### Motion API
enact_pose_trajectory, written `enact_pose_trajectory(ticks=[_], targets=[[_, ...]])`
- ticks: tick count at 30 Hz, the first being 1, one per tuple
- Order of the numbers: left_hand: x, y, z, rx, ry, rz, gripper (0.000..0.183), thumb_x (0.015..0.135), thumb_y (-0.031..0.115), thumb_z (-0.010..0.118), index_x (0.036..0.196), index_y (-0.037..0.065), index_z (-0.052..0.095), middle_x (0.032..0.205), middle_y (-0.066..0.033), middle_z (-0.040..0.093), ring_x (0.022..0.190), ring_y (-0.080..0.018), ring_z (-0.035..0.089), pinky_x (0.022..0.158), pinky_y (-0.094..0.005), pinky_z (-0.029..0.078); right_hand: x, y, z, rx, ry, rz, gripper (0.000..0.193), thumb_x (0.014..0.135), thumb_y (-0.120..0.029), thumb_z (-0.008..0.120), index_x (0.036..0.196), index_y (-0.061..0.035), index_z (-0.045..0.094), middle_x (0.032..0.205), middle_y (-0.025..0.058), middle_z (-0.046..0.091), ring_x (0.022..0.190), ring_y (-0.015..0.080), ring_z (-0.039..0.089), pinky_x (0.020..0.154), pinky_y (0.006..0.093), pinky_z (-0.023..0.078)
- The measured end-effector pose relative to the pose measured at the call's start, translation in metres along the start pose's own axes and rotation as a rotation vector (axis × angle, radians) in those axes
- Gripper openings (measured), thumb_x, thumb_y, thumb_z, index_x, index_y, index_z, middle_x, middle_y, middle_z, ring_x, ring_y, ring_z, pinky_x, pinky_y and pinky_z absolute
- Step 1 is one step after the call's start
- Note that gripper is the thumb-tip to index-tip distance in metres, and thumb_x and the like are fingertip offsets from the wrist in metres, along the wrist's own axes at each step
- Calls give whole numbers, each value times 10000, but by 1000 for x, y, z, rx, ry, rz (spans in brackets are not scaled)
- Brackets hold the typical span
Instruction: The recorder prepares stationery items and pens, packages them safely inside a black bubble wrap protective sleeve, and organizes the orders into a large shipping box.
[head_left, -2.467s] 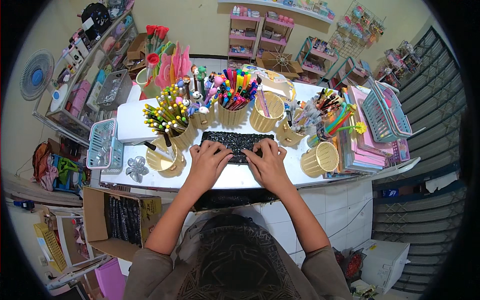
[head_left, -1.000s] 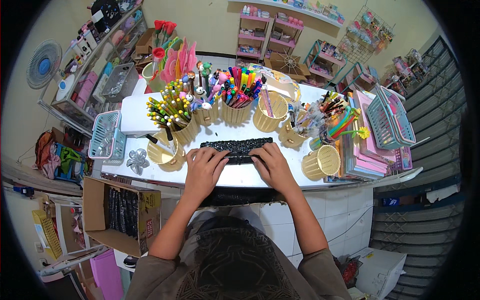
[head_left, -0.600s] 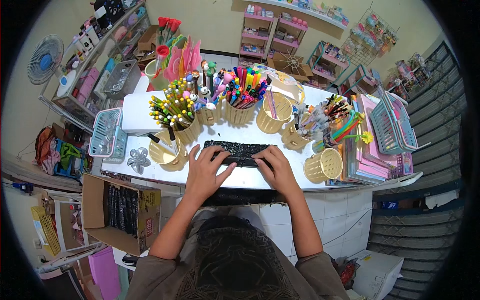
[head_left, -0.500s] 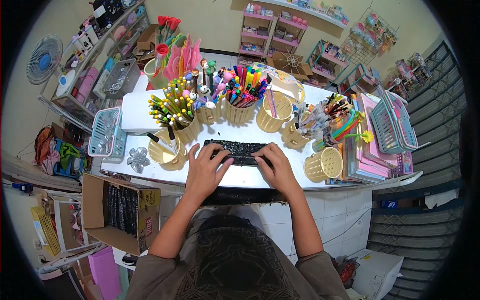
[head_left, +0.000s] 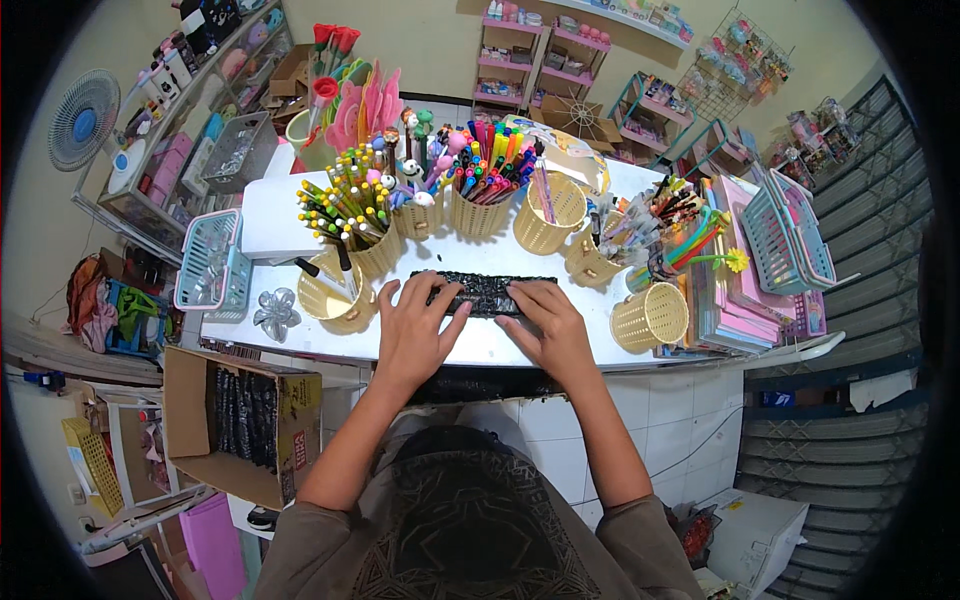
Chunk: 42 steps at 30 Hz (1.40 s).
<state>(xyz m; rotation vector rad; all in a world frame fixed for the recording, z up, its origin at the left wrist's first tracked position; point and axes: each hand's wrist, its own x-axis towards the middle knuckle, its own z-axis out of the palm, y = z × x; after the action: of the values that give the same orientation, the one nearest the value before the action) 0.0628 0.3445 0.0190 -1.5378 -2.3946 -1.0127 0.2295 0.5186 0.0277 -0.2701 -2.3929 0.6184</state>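
A long, flat package (head_left: 485, 296) in shiny, crinkled black plastic lies across the white table in front of me. My left hand (head_left: 414, 318) has hold of its left part, fingers bent over the top and thumb at the near edge. At the other end, my right hand (head_left: 546, 318) grips the package the same way, fingers on top and thumb along the near side. Its middle shows between my hands. What is inside the plastic is hidden.
Woven cream cups of pens (head_left: 480, 215) stand behind the package. An empty cream cup (head_left: 650, 318) is at right, another cup (head_left: 335, 305) at left. A cardboard box (head_left: 290, 440) at lower left holds several black packages. Blue baskets (head_left: 215, 265) and stacked books (head_left: 735, 290) flank the table.
The package has shifted slightly up and to the right. My right hand's fingers have spread flatter over its right end, and my left hand has moved slightly right with it.
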Motion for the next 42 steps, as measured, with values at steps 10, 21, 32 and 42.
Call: enact_pose_trajectory(ticks=[10, 21, 32, 42], targets=[[10, 2, 5, 141, -27, 44, 410, 1034, 426, 753, 1313, 126, 769, 1189, -78, 660, 1221, -279, 605, 1085, -529, 354, 15, 13, -9, -74, -197, 52, 372, 953, -219, 862, 1266, -27, 805, 1048, 117, 651, 992, 317, 656, 836, 436, 561], [14, -3, 16, 77, -1, 201, 273, 1015, 151, 755, 1287, 125, 756, 1222, -53, 688, 1203, -280, 633, 1025, -465, 427, 6, 5, 9, -169, -42, 68, 163, 1008, -197, 781, 1125, -92, 739, 997, 95, 667, 1014, 326, 667, 1057, 545, 449], [29, -11, 18, -140, -77, 145, 265, 1013, 109, 729, 1270, 61, 768, 1128, -103, 698, 1100, -318, 654, 943, -463, 476, 14, 1, 11, -124, 133, 26, 204, 920, -84, 853, 1120, -47, 835, 1018, 117, 772, 898, 317, 736, 812, 435, 570], [37, -4, 13, -17, -125, 154, 520, 972, 333, 825, 1416, 89, 708, 1292, -116, 632, 1213, -329, 610, 1081, -497, 454, 15, 9, 6, -171, -91, 23, 385, 946, -109, 803, 1313, 0, 759, 1260, 123, 741, 1183, 327, 674, 1048, 467, 544]])
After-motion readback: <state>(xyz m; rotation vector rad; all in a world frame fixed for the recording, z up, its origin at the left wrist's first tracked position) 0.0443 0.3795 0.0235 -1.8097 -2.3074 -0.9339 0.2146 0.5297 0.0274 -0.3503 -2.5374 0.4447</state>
